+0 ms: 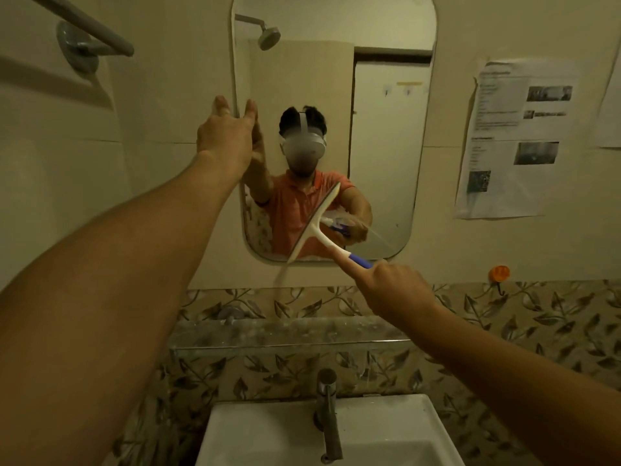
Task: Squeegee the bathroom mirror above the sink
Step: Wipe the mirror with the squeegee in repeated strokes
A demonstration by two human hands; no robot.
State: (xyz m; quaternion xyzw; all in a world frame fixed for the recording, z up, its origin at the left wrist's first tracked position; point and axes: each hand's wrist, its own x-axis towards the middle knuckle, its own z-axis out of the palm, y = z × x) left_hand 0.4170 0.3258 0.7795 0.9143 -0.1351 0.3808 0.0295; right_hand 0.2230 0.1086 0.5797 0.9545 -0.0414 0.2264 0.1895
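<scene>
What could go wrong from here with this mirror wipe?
1. The squeegee lies slanted with its lower end at the bottom edge of the mirror, so it may ride off the glass and leave streaks.
2. The left hand has fingers at the mirror's left edge and could smudge it.
3. The right hand holds only the far end of the handle, so the blade might wobble.

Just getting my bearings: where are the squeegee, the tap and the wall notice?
white plastic squeegee with blue handle (311, 227): head view, middle of blade.
grey metal tap (328, 412): head view, its stem.
printed white paper notice (517, 139): head view, sheet centre.
</scene>
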